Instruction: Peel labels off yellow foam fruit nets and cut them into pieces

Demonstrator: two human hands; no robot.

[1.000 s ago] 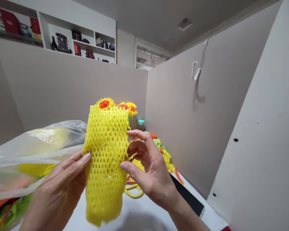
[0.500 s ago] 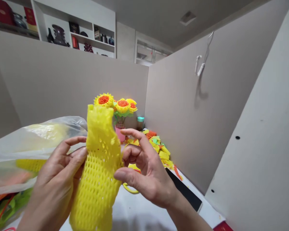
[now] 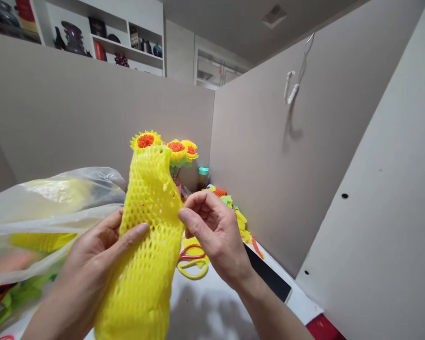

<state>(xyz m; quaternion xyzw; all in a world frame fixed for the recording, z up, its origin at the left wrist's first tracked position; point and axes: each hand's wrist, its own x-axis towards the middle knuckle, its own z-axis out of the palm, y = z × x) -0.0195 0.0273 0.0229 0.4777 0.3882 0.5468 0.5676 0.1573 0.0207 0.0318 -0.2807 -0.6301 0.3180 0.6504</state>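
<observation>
A yellow foam fruit net sleeve (image 3: 145,264) stands nearly upright between my hands, its top end folded and narrower. My left hand (image 3: 92,264) grips it from the left, thumb laid across the front and the other fingers hidden behind. On the right edge, my right hand (image 3: 216,236) pinches the net between thumb and index finger. Just behind the net lie scissors (image 3: 193,269) with red and yellow handles. Sunflower-like foam flowers (image 3: 177,148) with orange centres rise behind the top of the net.
A clear plastic bag (image 3: 56,203) with yellow and orange pieces lies at left. Yellow, orange and green foam pieces (image 3: 239,215) heap along the right partition (image 3: 269,189). A dark flat device (image 3: 269,278) and a teal-lidded container (image 3: 203,174) are on the table (image 3: 205,311).
My right hand has closed from open fingers to a pinch on the net's edge. My left thumb has moved onto the net's front. The view has shifted slightly, showing more of the scissors.
</observation>
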